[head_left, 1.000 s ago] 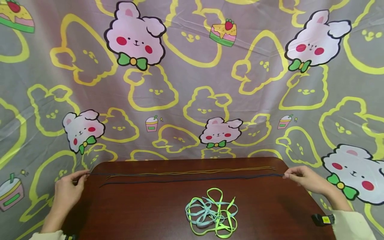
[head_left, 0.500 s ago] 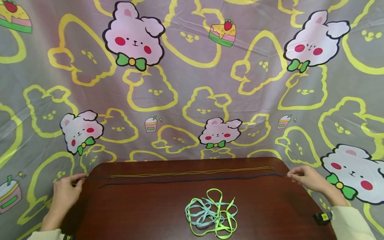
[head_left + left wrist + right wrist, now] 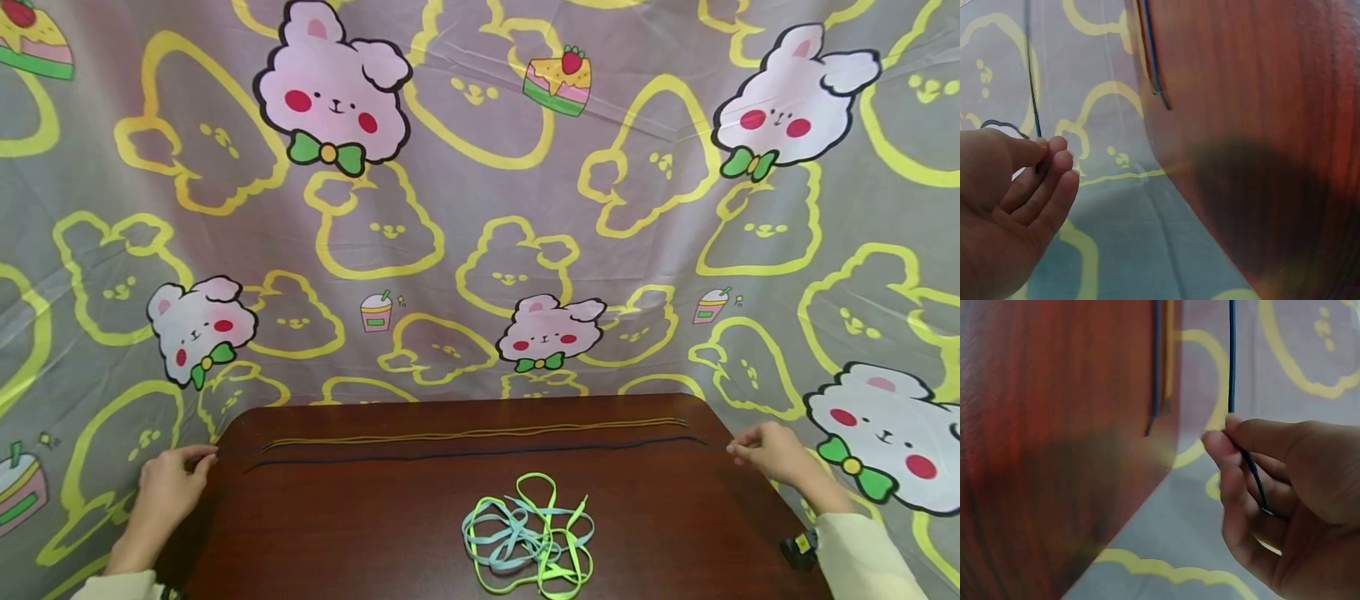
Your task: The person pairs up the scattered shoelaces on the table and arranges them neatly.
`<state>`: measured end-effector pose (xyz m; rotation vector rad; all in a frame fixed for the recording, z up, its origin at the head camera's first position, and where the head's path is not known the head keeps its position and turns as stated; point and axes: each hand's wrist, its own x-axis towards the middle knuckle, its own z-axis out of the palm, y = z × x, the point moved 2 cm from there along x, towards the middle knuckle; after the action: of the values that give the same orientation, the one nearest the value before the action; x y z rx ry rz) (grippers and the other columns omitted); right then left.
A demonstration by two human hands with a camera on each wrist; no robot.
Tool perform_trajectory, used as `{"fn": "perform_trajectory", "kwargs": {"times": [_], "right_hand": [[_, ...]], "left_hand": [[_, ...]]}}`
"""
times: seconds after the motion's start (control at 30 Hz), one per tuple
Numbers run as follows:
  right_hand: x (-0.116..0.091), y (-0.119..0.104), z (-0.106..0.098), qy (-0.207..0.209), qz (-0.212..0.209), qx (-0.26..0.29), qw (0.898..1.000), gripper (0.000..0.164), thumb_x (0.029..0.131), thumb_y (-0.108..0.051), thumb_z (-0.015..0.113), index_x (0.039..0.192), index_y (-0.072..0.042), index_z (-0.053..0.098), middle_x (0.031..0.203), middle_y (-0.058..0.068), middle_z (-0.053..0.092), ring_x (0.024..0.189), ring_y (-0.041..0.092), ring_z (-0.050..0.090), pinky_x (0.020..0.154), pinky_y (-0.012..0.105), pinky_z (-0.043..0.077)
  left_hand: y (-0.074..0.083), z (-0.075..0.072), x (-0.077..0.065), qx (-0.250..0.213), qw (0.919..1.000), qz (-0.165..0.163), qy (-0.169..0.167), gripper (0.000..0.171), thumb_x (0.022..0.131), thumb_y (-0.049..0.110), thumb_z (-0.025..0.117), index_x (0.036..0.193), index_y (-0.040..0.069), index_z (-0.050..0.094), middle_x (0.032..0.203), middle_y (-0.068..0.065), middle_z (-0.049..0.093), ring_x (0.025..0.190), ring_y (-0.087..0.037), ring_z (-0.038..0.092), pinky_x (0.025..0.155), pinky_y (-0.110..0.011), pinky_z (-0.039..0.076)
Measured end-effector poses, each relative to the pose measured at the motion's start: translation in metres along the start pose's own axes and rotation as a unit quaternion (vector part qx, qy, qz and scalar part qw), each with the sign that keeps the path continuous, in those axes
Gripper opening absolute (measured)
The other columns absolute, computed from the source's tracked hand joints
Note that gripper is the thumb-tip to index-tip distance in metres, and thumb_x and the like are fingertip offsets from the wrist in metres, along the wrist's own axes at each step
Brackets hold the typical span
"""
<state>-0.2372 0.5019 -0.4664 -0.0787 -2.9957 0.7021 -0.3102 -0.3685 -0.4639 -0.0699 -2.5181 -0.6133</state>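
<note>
My left hand (image 3: pixel 171 485) pinches one end of a dark blue shoelace (image 3: pixel 1031 87) between thumb and fingertips, off the table's left edge. A short loop of its tail sticks out behind the thumb. Beyond the right edge, my right hand (image 3: pixel 782 460) pinches the other stretch of dark blue lace (image 3: pixel 1232 356), its tip trailing into the palm. The wrist views show it pulled straight; in the head view it hardly shows. On the table, another dark blue lace (image 3: pixel 450 455) lies straight from side to side. Behind it run yellow-brown laces (image 3: pixel 480 433), close together.
A loose tangle of a light blue lace (image 3: pixel 491 560) and a neon yellow-green lace (image 3: pixel 558 573) lies near the middle front of the brown table (image 3: pixel 337 525). A patterned cloth (image 3: pixel 450 192) hangs close around the table's back and sides.
Both hands, still holding the lace, have come slightly toward the front, the right one also outward. The held lace no longer shows across the left ends of the yellow-brown laces.
</note>
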Motion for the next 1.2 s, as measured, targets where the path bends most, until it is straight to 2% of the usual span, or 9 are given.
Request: {"fn": "perform_trajectory", "kwargs": {"times": [0.17, 0.37, 0.47, 0.67, 0.77, 0.87, 0.97, 1.07, 1.2], "right_hand": [[-0.001, 0.01, 0.012, 0.021, 0.037, -0.027, 0.999, 0.034, 0.091, -0.025, 0.073, 0.062, -0.007, 0.068, 0.054, -0.003, 0.058, 0.052, 0.013, 0.044, 0.049, 0.031, 0.034], [0.004, 0.021, 0.023, 0.001, 0.05, -0.037, 0.998, 0.023, 0.092, -0.015, 0.068, 0.07, -0.008, 0.068, 0.063, -0.003, 0.059, 0.058, 0.015, 0.049, 0.053, 0.035, 0.039], [0.007, 0.026, 0.029, -0.003, 0.055, -0.045, 0.997, 0.023, 0.092, -0.015, 0.068, 0.07, -0.009, 0.066, 0.062, -0.003, 0.058, 0.059, 0.016, 0.051, 0.053, 0.035, 0.04], [0.01, 0.031, 0.041, 0.014, 0.074, -0.036, 0.997, 0.044, 0.088, -0.025, 0.074, 0.053, -0.016, 0.049, 0.05, -0.007, 0.038, 0.049, 0.011, 0.037, 0.047, 0.029, 0.031], [0.013, 0.03, 0.041, 0.013, 0.083, -0.036, 0.996, 0.038, 0.088, -0.021, 0.072, 0.056, -0.013, 0.055, 0.053, -0.005, 0.045, 0.051, 0.013, 0.042, 0.048, 0.031, 0.034], [0.016, 0.029, 0.039, 0.001, 0.096, -0.04, 0.995, 0.025, 0.089, -0.014, 0.068, 0.065, -0.008, 0.063, 0.061, 0.0, 0.056, 0.058, 0.017, 0.051, 0.052, 0.034, 0.04], [0.018, 0.028, 0.039, -0.007, 0.106, -0.04, 0.994, 0.022, 0.089, -0.01, 0.065, 0.067, -0.007, 0.063, 0.064, 0.002, 0.058, 0.061, 0.019, 0.053, 0.055, 0.035, 0.04], [0.019, 0.029, 0.04, -0.007, 0.113, -0.032, 0.993, 0.029, 0.091, -0.013, 0.066, 0.062, -0.01, 0.059, 0.058, -0.001, 0.051, 0.057, 0.018, 0.048, 0.053, 0.033, 0.037], [0.017, 0.033, 0.043, 0.003, 0.124, -0.017, 0.992, 0.043, 0.092, -0.021, 0.069, 0.054, -0.016, 0.049, 0.051, -0.006, 0.039, 0.051, 0.013, 0.039, 0.051, 0.032, 0.032]], "left_hand": [[-0.008, 0.007, -0.001, 0.011, 0.9986, -0.015, -0.049, 0.01, 0.089, 0.005, 0.074, 0.085, -0.004, 0.075, 0.082, -0.022, 0.073, 0.077, -0.047, 0.068, 0.067, -0.059, 0.047], [-0.014, 0.013, 0.0, 0.023, 0.9933, -0.059, -0.097, 0.022, 0.091, 0.02, 0.077, 0.077, 0.004, 0.074, 0.071, -0.008, 0.072, 0.059, -0.022, 0.062, 0.054, -0.044, 0.047], [-0.015, 0.02, 0.002, 0.027, 0.9918, -0.067, -0.106, 0.021, 0.091, 0.018, 0.076, 0.077, 0.003, 0.073, 0.071, -0.008, 0.071, 0.06, -0.021, 0.062, 0.055, -0.043, 0.045], [-0.022, 0.032, 0.004, 0.026, 0.9907, -0.054, -0.122, 0.01, 0.089, 0.005, 0.069, 0.081, 0.0, 0.073, 0.075, -0.011, 0.069, 0.062, -0.02, 0.057, 0.055, -0.038, 0.04], [-0.027, 0.037, 0.004, 0.028, 0.9844, -0.07, -0.159, 0.008, 0.089, 0.005, 0.068, 0.083, 0.002, 0.072, 0.076, -0.011, 0.068, 0.066, -0.022, 0.059, 0.056, -0.041, 0.042], [-0.031, 0.042, 0.004, 0.035, 0.9725, -0.1, -0.208, 0.009, 0.089, 0.01, 0.07, 0.083, 0.004, 0.072, 0.078, -0.01, 0.067, 0.07, -0.027, 0.062, 0.059, -0.047, 0.046], [-0.034, 0.045, 0.003, 0.041, 0.9626, -0.124, -0.237, 0.01, 0.089, 0.014, 0.073, 0.082, 0.007, 0.073, 0.081, -0.011, 0.07, 0.074, -0.031, 0.064, 0.062, -0.05, 0.048], [-0.038, 0.048, 0.003, 0.041, 0.9588, -0.135, -0.246, 0.012, 0.09, 0.016, 0.074, 0.081, 0.008, 0.073, 0.084, -0.013, 0.071, 0.076, -0.033, 0.065, 0.064, -0.052, 0.049], [-0.041, 0.052, 0.005, 0.034, 0.9599, -0.141, -0.24, 0.013, 0.091, 0.018, 0.074, 0.081, 0.009, 0.074, 0.085, -0.015, 0.071, 0.077, -0.034, 0.065, 0.063, -0.053, 0.049]]}}
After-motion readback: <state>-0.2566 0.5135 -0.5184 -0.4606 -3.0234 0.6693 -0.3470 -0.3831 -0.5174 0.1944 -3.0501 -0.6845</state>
